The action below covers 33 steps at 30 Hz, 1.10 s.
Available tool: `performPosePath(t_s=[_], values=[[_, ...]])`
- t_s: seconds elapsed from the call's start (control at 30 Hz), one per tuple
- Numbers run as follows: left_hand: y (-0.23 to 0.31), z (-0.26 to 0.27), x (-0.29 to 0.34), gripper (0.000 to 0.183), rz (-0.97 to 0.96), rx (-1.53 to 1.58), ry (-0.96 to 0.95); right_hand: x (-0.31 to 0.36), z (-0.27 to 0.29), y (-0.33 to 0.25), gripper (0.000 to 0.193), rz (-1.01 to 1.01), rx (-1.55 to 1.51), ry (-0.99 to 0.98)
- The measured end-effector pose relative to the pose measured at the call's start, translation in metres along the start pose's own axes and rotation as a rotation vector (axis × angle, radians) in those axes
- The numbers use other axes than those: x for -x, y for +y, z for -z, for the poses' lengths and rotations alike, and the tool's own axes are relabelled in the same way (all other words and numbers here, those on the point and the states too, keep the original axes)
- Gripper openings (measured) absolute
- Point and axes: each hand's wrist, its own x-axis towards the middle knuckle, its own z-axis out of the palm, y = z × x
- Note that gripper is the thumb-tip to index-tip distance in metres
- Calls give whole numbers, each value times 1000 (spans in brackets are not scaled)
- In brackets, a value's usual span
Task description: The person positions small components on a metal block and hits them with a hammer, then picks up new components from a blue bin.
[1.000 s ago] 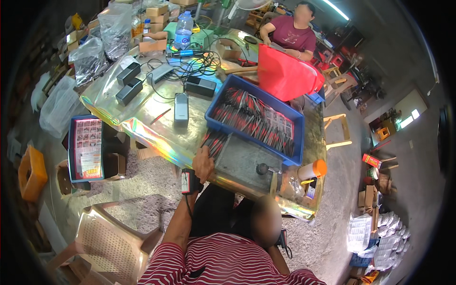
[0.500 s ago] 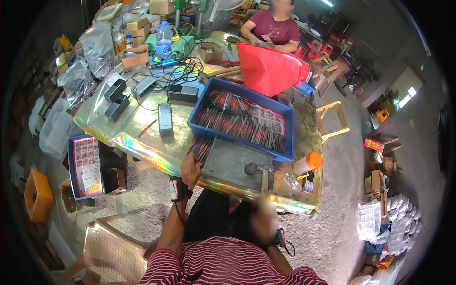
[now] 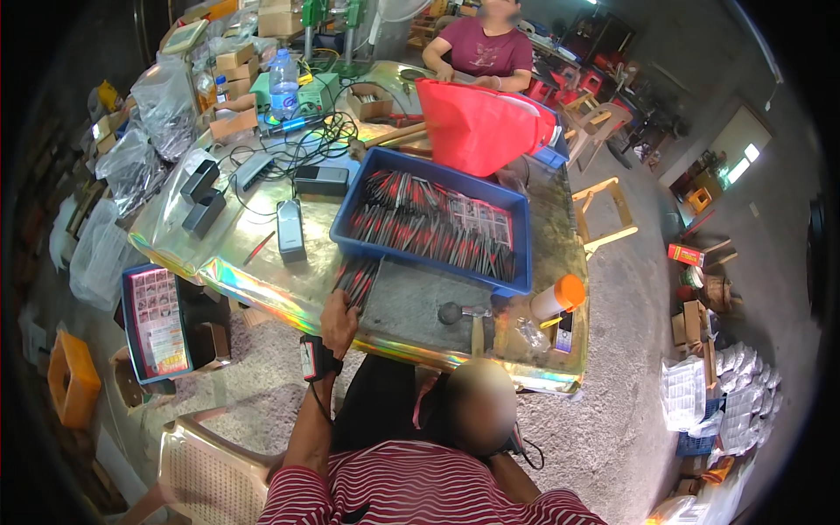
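My left hand (image 3: 339, 323) is at the table's near edge, fingers curled against a small pile of slim black-and-red pieces (image 3: 356, 281). Whatever its fingertips hold is too small to make out. A dark grey slab (image 3: 407, 297) lies just right of that pile, with a hammer (image 3: 477, 334) resting on its right part. My right hand (image 3: 479, 409) is low in front of my body, below the table edge; blur covers it and its fingers cannot be read. Behind the slab, a blue bin (image 3: 343, 229) holds many more of the black-and-red pieces in rows, plus printed sheets.
An orange-capped bottle (image 3: 557, 297) stands at the table's right. Grey-black boxes (image 3: 290, 229), cables (image 3: 337, 131) and a water bottle (image 3: 283, 85) occupy the left. A red bag (image 3: 477, 127) and a co-worker (image 3: 484, 52) are across the table. A chair (image 3: 210, 464) stands left of me.
The whole view has shifted slightly. My left hand stays by the small pile, its fingers a little more drawn in. Across the table, the co-worker's arms have moved apart.
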Motion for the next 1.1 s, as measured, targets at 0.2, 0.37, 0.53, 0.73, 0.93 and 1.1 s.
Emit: performPosePath(t_s=[0.2, 0.37, 0.53, 0.73, 0.93, 1.1], values=[[8, 3, -1, 19, 8, 21, -40, 10, -18, 9, 25, 79, 410, 39], [6, 1, -1, 19, -1, 16, -43, -13, 19, -8, 24, -204, -4, -218], [4, 2, -1, 17, 13, 19, -71, -13, 16, -6, 22, -247, -30, -235], [1, 1, 0, 20, -105, -22, -52, -8, 16, -7, 19, -291, -97, -162], [-1, 4, -4, 17, 32, 51, -110, 5, -11, 3, 19, -203, -94, 39], [-10, -2, -2, 16, 100, 183, -78, 7, -3, 2, 19, -197, -91, -34]])
